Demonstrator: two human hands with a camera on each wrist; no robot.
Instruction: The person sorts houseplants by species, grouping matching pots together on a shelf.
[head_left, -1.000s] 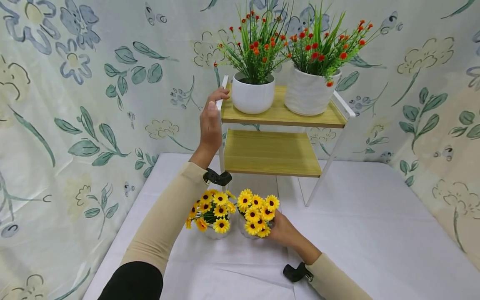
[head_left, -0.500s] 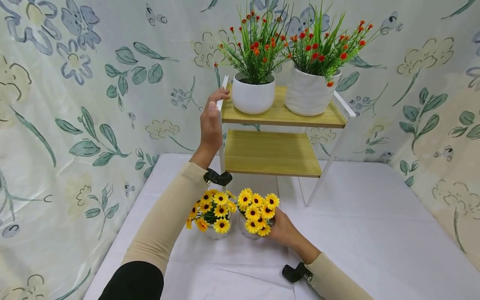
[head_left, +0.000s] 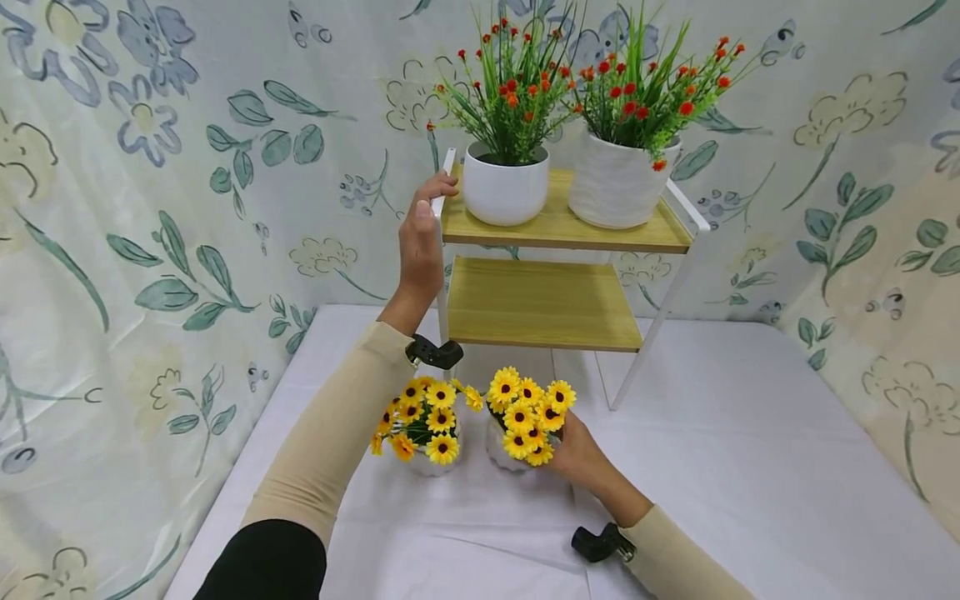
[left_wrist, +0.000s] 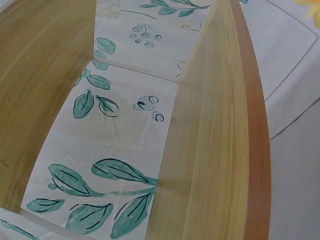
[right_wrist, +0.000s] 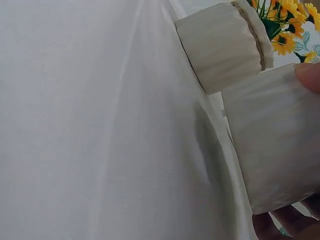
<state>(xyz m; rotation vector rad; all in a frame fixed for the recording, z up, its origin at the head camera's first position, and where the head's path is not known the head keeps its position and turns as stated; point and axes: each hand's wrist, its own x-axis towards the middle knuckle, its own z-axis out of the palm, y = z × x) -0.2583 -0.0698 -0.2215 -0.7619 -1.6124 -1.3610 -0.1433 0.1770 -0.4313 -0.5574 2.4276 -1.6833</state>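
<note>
Right hand: in the lower middle of the head view, the right hand (head_left: pixel 581 454) holds the nearer-right sunflower pot (head_left: pixel 504 446), thumb on one side and fingers on the other.
Left hand: at upper centre-left, the left hand (head_left: pixel 422 250) has its fingers bent over the white side rail (head_left: pixel 440 204) of the two-tier shelf (head_left: pixel 543 304).
Second pot: the other sunflower pot (head_left: pixel 435 465) stands just left of the held one.
Top board: two white pots of red flowers, one smooth (head_left: pixel 506 192), one ridged (head_left: pixel 618 187).
Step in hand: seemingly picking up the held pot while the shelf is steadied; whether it is fully off the white cloth (head_left: pixel 712 467) I cannot tell.
Next move: probably calls for a firm, level grip, clear of the neighbouring pot.
Right wrist view only: the twine-like band (right_wrist: pixel 254 35) at the other pot's rim.
Left wrist view: boards up close; its hand is unseen.
</note>
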